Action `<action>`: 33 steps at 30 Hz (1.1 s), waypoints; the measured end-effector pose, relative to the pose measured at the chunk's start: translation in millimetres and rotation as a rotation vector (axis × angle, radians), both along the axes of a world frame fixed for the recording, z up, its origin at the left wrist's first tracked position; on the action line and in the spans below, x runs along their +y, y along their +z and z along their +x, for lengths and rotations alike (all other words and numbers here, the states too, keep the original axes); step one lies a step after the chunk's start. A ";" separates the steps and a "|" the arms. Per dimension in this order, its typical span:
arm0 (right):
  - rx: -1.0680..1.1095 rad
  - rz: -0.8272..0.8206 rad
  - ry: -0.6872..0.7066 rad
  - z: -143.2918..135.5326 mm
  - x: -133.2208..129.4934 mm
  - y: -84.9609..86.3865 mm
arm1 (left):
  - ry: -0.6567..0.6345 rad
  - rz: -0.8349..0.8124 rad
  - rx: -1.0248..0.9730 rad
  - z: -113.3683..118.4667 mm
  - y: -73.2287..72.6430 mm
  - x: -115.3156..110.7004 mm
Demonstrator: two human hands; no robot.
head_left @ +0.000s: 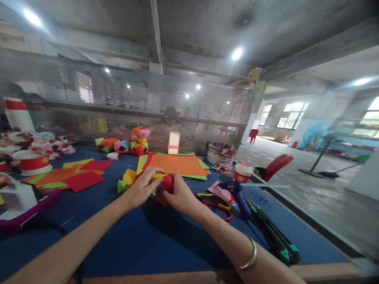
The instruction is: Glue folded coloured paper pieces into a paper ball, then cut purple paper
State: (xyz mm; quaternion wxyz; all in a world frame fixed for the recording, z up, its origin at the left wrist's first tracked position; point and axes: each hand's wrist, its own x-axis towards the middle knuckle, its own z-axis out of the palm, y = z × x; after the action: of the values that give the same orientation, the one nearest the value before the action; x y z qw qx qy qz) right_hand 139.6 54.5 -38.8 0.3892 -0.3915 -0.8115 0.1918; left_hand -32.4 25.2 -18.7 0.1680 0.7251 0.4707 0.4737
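Observation:
A folded paper piece (128, 178) in yellow, green, orange and red is held between both hands above the blue table mat (118, 244). My left hand (144, 185) is closed on its yellow part, fingers over the top. On its red end, my right hand (179, 192) is closed, thumb and fingers pressed together. Just behind the hands lies a stack of orange paper sheets (177, 163), with green and yellow edges showing under it. The underside of the folded piece is partly hidden by the fingers.
Scissors (217, 206), a blue glue gun (241, 199) and a green-black cutter (276, 232) lie at the right, near a paper cup (242, 172). Loose coloured sheets (84, 179) and a purple power strip (32, 209) are left. A woven basket (221, 154) stands behind.

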 end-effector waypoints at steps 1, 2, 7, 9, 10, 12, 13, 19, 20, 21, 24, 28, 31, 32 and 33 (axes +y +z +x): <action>-0.002 0.005 -0.003 -0.3 -0.8 0.2 | 0.000 0.007 -0.001 0.1 -0.5 0.5; -0.005 0.007 -0.006 -0.5 -1.5 0.4 | -0.004 0.014 0.000 0.0 -1.1 1.0; 0.002 -0.034 0.008 -0.5 -3.8 2.0 | -0.016 0.022 0.013 -1.4 -3.7 3.6; 0.012 -0.055 0.021 -0.3 -4.3 2.8 | -0.014 0.013 0.022 -2.1 -4.5 4.5; 0.016 -0.061 0.026 -0.3 -4.4 3.0 | -0.014 0.009 0.026 -2.3 -4.9 4.9; 0.026 -0.070 0.026 -0.5 -4.6 3.2 | -0.012 0.005 0.031 -2.7 -5.7 5.7; 0.030 -0.073 0.023 -0.8 -4.8 3.2 | -0.011 0.006 0.031 -2.8 -6.2 6.1; 0.025 -0.082 0.009 -2.4 -6.2 4.0 | 0.008 0.037 0.033 -2.8 -9.7 7.9; 0.024 -0.078 0.012 -2.3 -6.6 4.3 | 0.011 0.041 0.035 -2.8 -10.1 7.9; 0.022 -0.073 0.016 -2.2 -6.9 4.5 | 0.012 0.041 0.038 -2.7 -10.3 7.8; 0.010 -0.070 0.023 -1.5 -7.6 4.7 | 0.015 0.033 0.042 -2.4 -10.2 7.0; -0.014 -0.081 0.015 -1.7 -8.6 4.8 | -0.008 0.027 0.039 -1.8 -8.6 6.0; -0.019 -0.083 0.010 -2.3 -10.2 6.4 | -0.041 0.026 0.045 -1.6 -7.9 5.7; -0.027 -0.087 0.008 -2.4 -10.8 7.3 | -0.049 0.029 0.044 -1.5 -8.0 5.6; -0.036 -0.093 0.006 -2.4 -11.5 8.3 | -0.058 0.030 0.043 -1.6 -8.3 5.6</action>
State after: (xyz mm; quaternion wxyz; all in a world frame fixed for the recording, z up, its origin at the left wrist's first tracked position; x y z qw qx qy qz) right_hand 137.2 43.0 -30.5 0.3554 -0.4101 -0.8097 0.2233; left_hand -34.0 30.8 -27.0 0.1603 0.7508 0.4459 0.4602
